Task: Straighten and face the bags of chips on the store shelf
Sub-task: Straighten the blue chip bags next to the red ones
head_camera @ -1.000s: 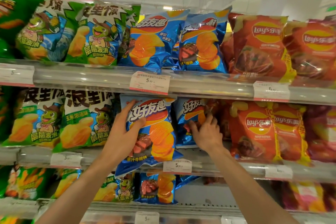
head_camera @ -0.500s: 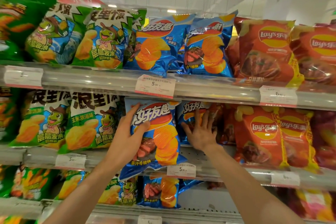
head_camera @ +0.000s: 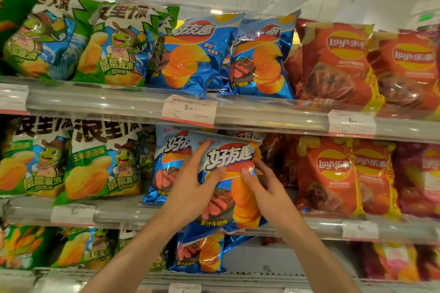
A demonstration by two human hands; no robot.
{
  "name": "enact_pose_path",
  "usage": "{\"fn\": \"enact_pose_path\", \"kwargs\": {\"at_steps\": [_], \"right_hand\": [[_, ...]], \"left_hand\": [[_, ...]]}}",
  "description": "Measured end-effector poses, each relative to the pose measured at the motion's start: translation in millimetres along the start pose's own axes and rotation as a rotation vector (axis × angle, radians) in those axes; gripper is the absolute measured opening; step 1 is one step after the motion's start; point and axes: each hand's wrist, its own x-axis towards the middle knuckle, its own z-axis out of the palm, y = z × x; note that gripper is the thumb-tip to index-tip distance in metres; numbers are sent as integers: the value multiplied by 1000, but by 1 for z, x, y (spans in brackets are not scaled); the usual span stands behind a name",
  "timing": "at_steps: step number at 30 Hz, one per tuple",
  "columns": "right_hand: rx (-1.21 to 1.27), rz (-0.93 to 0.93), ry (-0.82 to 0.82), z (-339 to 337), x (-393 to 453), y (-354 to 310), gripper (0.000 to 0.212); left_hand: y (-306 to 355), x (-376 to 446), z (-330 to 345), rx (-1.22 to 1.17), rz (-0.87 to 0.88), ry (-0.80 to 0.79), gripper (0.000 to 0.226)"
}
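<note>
Since the earlier frame, my right hand (head_camera: 266, 188) has come off the bag at the back of the row and closed on the front blue bag (head_camera: 228, 181), which now sits further right, in front of that bag and no longer tilted out over the rail. Both hands hold it: my left hand (head_camera: 197, 183) grips its left edge, fingers behind and thumb on the face, and my right pinches the right edge, thumb on the face just below the logo.

Largest first. Middle shelf rail (head_camera: 309, 226), running below both wrists, carries the bag's bottom edge, which overhangs it slightly. Green bags (head_camera: 95, 162), left of my left hand, stand upright with faces forward. Red bags (head_camera: 331, 173), right of my right hand, also face forward, though they lean and overlap a little. Second blue bag (head_camera: 171, 164), just behind my left fingers, stands facing out. Price tag (head_camera: 189, 109), above my hands on the upper rail, marks the blue column.

Progress, as I judge it: the neighbouring columns look faced, and the held bag is upright and label-out but not yet released or pushed back flush. The blue bags on the shelf below my forearms sit crooked and appear untouched.
</note>
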Motion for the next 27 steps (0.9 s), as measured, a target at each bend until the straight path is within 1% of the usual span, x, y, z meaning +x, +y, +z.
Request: {"fn": "enact_pose_path", "kwargs": {"at_steps": [1,4,6,7,9,12,15,17,19,21,23,25,27], "right_hand": [[-10,13,32,-2,2,1,77],[-17,21,142,-16,12,0,52],[-5,-28,216,-25,21,-4,42],[-7,-44,250,-27,26,-6,40],[-63,-41,267,-26,38,-5,45],[-247,-3,205,-15,45,5,54],[-441,-77,274,-7,39,16,69],[-542,-136,248,-6,33,18,78],[-568,-122,195,-8,32,20,82],[-528,-89,204,-13,30,20,81],[-457,-81,224,-17,24,19,73],[-418,-133,254,-18,7,16,57],[-417,-177,317,-19,-16,18,43]], "left_hand": [[1,2,5,-2,-5,-18,70],[3,6,10,-22,-24,-71,71],[2,7,7,-25,-14,-46,67],[0,7,5,-10,-7,-14,63],[-6,7,-1,28,4,65,57],[-13,2,-8,33,-11,113,46],[-21,-4,-11,42,-15,133,39],[-23,-8,-13,11,-23,134,35],[-25,-11,-15,-6,-24,126,31],[-27,-16,-17,-6,-28,108,29],[-26,-20,-20,-12,-39,87,29],[-27,-26,-22,-20,-46,67,28],[-27,-34,-23,-40,-62,36,26]]}}
